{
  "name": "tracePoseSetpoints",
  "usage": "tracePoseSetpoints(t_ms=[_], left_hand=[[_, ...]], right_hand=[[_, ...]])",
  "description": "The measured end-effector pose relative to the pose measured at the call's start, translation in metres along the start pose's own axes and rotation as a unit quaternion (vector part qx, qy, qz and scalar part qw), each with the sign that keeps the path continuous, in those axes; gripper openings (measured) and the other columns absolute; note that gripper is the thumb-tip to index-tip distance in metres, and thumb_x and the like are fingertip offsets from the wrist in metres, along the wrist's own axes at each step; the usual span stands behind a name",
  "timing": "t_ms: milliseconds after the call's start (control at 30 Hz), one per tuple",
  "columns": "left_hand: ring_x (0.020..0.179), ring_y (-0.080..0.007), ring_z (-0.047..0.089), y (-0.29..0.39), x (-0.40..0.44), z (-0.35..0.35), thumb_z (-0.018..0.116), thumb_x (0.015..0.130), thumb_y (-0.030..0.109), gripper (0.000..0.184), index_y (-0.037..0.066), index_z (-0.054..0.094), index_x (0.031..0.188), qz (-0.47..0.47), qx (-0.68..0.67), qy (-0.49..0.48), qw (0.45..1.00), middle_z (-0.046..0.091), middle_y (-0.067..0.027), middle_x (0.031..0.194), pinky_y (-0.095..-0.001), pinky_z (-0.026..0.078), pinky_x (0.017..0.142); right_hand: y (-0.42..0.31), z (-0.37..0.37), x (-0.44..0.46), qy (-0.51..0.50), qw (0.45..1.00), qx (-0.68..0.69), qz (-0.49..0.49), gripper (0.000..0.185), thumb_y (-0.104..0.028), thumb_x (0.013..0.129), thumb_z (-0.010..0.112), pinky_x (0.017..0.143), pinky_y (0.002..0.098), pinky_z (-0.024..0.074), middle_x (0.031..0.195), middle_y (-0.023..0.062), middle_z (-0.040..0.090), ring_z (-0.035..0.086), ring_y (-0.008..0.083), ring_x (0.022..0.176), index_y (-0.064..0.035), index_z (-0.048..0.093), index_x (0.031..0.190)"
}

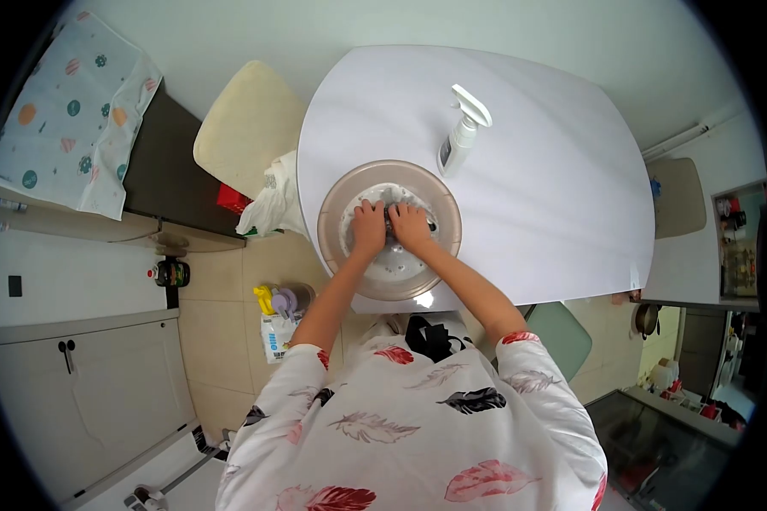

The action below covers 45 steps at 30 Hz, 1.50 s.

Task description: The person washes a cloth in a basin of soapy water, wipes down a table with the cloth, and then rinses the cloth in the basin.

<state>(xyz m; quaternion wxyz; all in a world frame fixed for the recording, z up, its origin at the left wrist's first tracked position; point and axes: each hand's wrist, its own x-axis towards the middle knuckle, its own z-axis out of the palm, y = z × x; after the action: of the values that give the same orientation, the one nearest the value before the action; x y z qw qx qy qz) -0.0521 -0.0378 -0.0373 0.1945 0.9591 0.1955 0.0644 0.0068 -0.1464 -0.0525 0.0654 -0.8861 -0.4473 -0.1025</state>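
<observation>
A round beige basin (pixel 334 271) with foamy water stands at the left part of a white table (pixel 554 187). Inside it, my left hand (pixel 369 228) and my right hand (pixel 411 225) are side by side, fingers curled and bent down at the foam. Between and beside them shows something dark (pixel 389 223), partly under the suds and too small to name. Both hands seem closed on it, though their fingertips are hidden. A white spray bottle (pixel 458 145) stands upright behind the basin, to its right.
Cream chair (pixel 249 128) with a white bag (pixel 273 200) at the table's left; green stool (pixel 562 336) under the near right edge. On the floor at the left are a yellow-topped bottle (pixel 264 298), a white packet (pixel 277 336) and a dark jug (pixel 173 272).
</observation>
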Motion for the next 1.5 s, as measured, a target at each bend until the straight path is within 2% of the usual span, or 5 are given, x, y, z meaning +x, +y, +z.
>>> tracePoseSetpoints(t_ms=[500,600,967,1267,1500], left_hand=[[0.098,-0.0392,0.048,-0.012,-0.004,-0.010,0.056,0.082,0.017,0.032,0.001,0.044,0.107,-0.008,-0.045,-0.012,0.999,0.044,-0.0235,0.113,-0.0449,0.044,0.077],[0.103,-0.0399,0.043,-0.011,-0.014,-0.013,0.059,0.079,0.013,0.035,0.001,0.044,0.108,0.029,-0.101,0.015,0.994,0.042,-0.0237,0.113,-0.0426,0.042,0.080],[0.078,-0.0406,0.055,0.003,-0.005,-0.037,0.052,0.086,0.020,0.020,0.003,0.055,0.097,-0.069,-0.209,-0.041,0.975,0.057,-0.0221,0.077,-0.0431,0.043,0.068],[0.087,-0.0319,0.054,0.004,0.001,-0.108,0.054,0.085,0.018,0.023,0.000,0.059,0.099,0.161,-0.322,0.028,0.933,0.058,-0.0154,0.093,-0.0367,0.041,0.079],[0.086,-0.0269,0.056,0.035,-0.003,-0.177,0.053,0.086,0.016,0.025,-0.001,0.057,0.105,0.090,-0.370,-0.056,0.923,0.060,-0.0141,0.096,-0.0325,0.042,0.079]], right_hand=[[-0.012,0.001,0.010,-0.005,0.981,-0.050,0.187,0.023,-0.024,0.074,0.058,0.075,0.0410,0.0367,0.097,0.0097,0.053,0.048,0.0260,0.093,-0.0096,0.056,0.092],[-0.017,-0.008,0.002,0.055,0.997,0.006,0.050,0.023,-0.019,0.074,0.058,0.070,0.0407,0.0410,0.097,0.0085,0.052,0.050,0.0262,0.089,-0.0107,0.053,0.094],[0.014,-0.030,0.024,-0.091,0.890,0.377,0.238,0.019,-0.016,0.074,0.057,0.070,0.0386,0.0470,0.080,0.0170,0.060,0.060,0.0295,0.079,-0.0057,0.056,0.090],[0.051,-0.160,0.042,-0.077,0.869,0.475,0.117,0.016,-0.007,0.068,0.058,0.056,0.0251,0.0386,0.065,0.0026,0.049,0.045,0.0107,0.061,-0.0026,0.055,0.083],[0.043,-0.216,0.052,-0.042,0.842,0.530,0.087,0.017,-0.009,0.079,0.054,0.057,0.0243,0.0397,0.069,0.0020,0.052,0.047,0.0088,0.064,-0.0022,0.057,0.094]])
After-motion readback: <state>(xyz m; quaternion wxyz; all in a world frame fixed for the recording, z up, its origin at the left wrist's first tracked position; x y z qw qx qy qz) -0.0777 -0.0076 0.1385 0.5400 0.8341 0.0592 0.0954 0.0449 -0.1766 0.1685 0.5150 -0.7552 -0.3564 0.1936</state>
